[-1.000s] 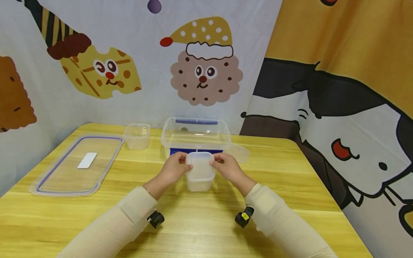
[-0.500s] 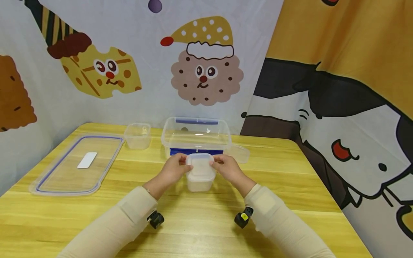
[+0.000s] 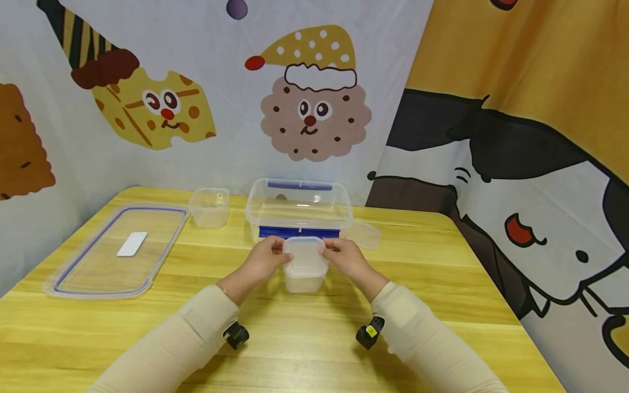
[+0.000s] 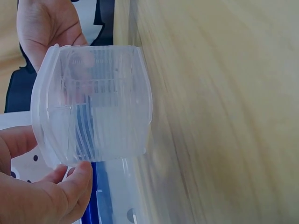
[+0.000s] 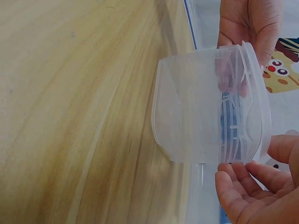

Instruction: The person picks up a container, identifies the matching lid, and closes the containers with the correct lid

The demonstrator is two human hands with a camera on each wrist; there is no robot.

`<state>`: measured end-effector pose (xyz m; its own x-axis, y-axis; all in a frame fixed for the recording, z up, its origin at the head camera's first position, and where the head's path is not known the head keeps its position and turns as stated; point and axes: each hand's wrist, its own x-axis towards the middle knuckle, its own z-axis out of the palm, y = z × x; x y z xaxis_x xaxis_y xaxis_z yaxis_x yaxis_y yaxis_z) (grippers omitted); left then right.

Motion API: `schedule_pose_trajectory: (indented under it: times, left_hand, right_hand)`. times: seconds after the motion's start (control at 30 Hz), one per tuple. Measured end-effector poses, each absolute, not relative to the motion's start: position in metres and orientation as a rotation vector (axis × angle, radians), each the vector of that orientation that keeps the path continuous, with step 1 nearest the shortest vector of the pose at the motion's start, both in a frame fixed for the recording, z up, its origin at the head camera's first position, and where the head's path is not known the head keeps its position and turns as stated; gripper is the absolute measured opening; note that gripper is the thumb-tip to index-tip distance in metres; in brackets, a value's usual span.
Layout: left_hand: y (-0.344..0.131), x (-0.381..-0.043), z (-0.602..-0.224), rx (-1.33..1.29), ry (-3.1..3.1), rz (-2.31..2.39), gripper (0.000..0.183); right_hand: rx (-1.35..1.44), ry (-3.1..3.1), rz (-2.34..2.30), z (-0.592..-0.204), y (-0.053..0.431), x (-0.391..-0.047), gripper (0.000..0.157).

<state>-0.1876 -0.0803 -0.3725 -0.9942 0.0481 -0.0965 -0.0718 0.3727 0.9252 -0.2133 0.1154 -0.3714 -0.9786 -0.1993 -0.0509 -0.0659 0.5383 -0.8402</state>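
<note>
A small translucent food container [image 3: 304, 283] with a frosted lid [image 3: 305, 254] on top is between both hands in the middle of the head view. My left hand [image 3: 260, 265] grips it at the left side of the rim, thumb over the lid and other fingers beneath the edge. On the opposite side my right hand [image 3: 350, 261] holds the rim the same way. Through the clear ribbed wall [image 4: 100, 107] in the left wrist view, nothing shows inside. From the right wrist the container's base [image 5: 161, 112] appears close over the tabletop.
Behind the hands stands a large clear box [image 3: 298, 203] with blue clips. Another small container [image 3: 209, 210] sits to its left, and a small clear lid [image 3: 366, 236] lies at its right. A big lid [image 3: 100, 281] with a blue seal and white rectangle [image 3: 132, 244] lies left.
In the head view the lid's far edge and both hands have sunk slightly, while the container's base stays nearly in place. The grip of both hands is the same.
</note>
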Motion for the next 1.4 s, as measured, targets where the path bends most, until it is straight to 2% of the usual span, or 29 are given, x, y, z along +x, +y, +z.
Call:
schedule_pose_trajectory:
  times: [1.03,1.4]
  left_hand:
    - [-0.0824,-0.1901,-0.3799,0.0,2.46,1.757,0.039]
    - [-0.0844,-0.1894,-0.3799,0.041,2.473,1.718,0.036]
  right_hand:
    - [-0.155,2.449,-1.575,-0.3789,0.1181,-0.2181,0.039]
    - [-0.15,2.43,-1.57,-0.379,0.118,-0.2181,0.037]
